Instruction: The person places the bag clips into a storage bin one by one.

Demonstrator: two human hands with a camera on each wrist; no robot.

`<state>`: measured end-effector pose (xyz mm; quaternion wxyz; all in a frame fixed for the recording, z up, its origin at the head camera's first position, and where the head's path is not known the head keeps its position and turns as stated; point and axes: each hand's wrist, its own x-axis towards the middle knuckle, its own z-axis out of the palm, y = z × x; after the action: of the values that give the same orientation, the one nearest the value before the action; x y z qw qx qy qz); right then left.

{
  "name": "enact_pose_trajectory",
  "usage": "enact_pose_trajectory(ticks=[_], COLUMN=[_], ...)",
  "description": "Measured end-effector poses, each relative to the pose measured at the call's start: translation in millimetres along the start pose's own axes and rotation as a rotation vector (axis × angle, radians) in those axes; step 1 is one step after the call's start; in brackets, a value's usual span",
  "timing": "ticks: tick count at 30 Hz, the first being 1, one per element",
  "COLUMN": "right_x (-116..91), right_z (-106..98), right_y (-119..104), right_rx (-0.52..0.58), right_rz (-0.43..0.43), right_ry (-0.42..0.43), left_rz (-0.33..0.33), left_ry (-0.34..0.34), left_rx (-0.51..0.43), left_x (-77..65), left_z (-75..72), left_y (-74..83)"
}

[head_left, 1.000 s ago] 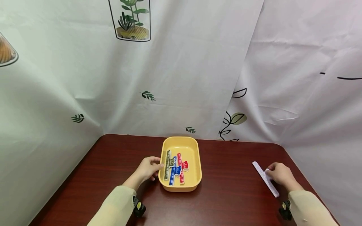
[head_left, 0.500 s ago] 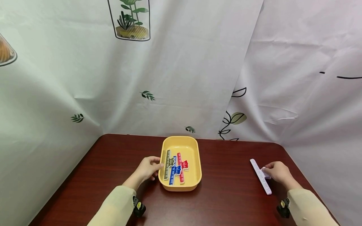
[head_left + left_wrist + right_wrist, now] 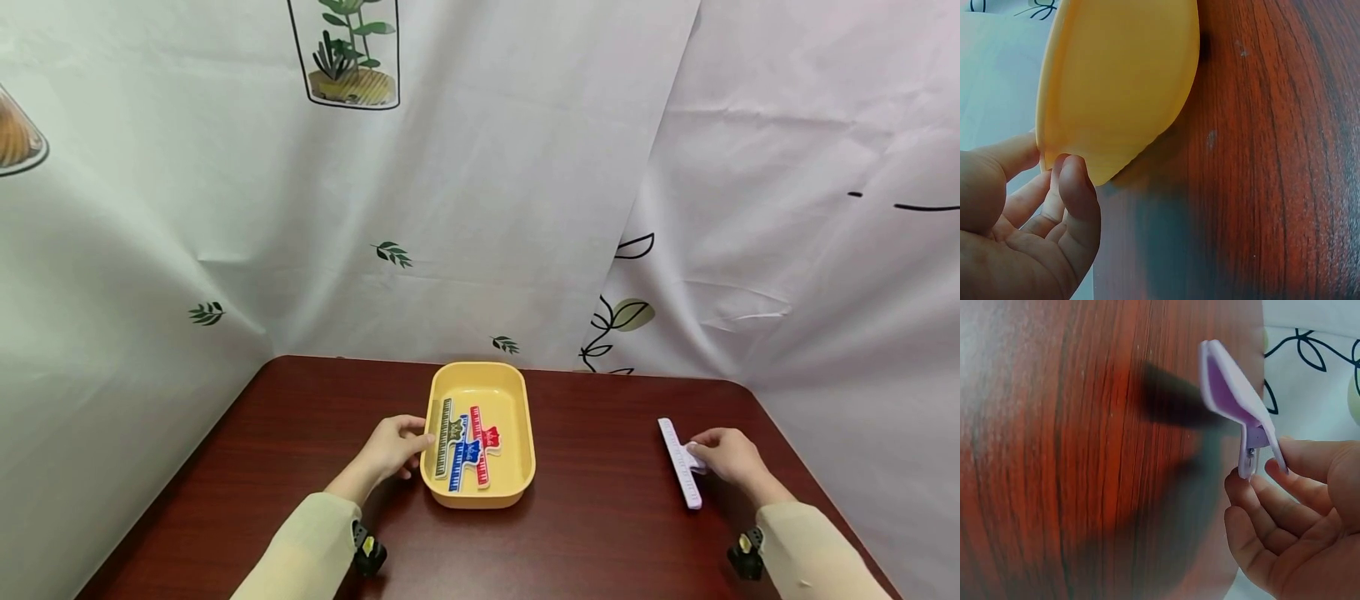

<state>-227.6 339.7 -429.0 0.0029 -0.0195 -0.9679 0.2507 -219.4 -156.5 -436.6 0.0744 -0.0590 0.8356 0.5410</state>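
Note:
In the head view, my left hand (image 3: 393,447) pinches the left rim of a yellow plastic tray (image 3: 512,417), its thumb over the edge and fingers outside. Three long-jawed clips lie flat inside: a dark green one (image 3: 444,446), a blue one (image 3: 457,467) and a red one (image 3: 482,471). Over at the right, my right hand (image 3: 731,458) pinches the handle of a lilac clip (image 3: 680,464). Seen from the right wrist, that lilac clip (image 3: 1235,394) is held between thumb and fingers above the table, its shadow below, its long bar pointing away from the palm.
The dark red wooden table (image 3: 600,475) has rounded far corners. White patterned cloth (image 3: 480,208) hangs right behind it and along both sides. A wide stretch of tabletop lies between the tray and the lilac clip.
My right hand has moved slightly left and away from me with the lilac clip, whose bar has turned more upright in the head view. The left hand and tray have stayed put.

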Motion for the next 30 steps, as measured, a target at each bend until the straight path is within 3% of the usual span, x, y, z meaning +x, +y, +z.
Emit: enact_pose_trajectory(ticks=[6, 15, 30], right_x=[-1, -2, -5], right_z=[4, 11, 13], right_y=[-5, -13, -32], right_rx=[0.067, 0.275, 0.380], right_rz=[0.009, 0.038, 0.059], right_ry=[-0.007, -0.055, -0.091], left_rz=[-0.005, 0.002, -0.004], left_ry=[0.001, 0.004, -0.002], left_rx=[0.000, 0.003, 0.004], left_x=[1.3, 0.3, -0.8], left_z=[0.9, 0.4, 0.3], left_y=[1.1, 0.9, -0.5])
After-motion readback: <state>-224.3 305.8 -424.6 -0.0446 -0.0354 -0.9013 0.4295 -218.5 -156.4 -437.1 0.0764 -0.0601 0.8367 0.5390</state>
